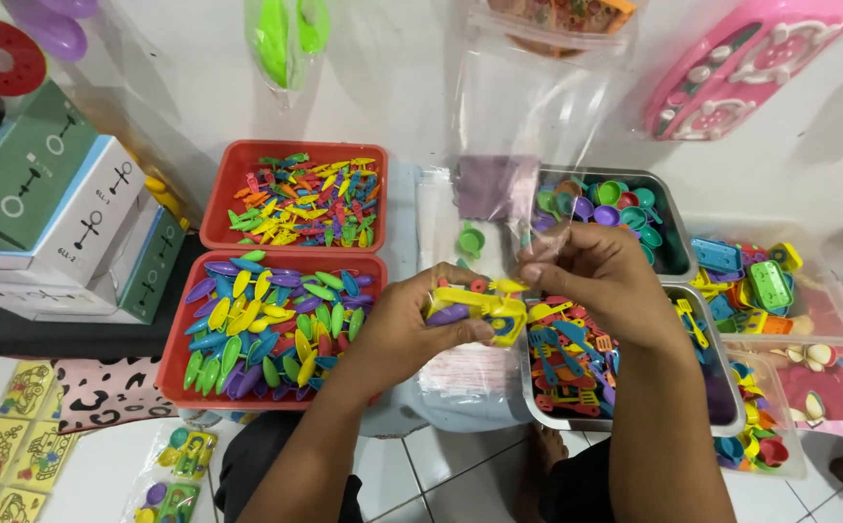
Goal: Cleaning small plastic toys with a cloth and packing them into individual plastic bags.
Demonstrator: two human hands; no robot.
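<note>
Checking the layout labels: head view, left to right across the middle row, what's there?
Stacked boxes → red tray of leaf-shaped pieces → left hand → yellow toy piece → right hand → metal tray of small utensils → clear bin of toy cars.

Left hand (pixel 404 334) and right hand (pixel 600 276) meet, fingers curled.

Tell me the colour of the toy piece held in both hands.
Mostly yellow toy piece, with a purple part; head view.
</note>
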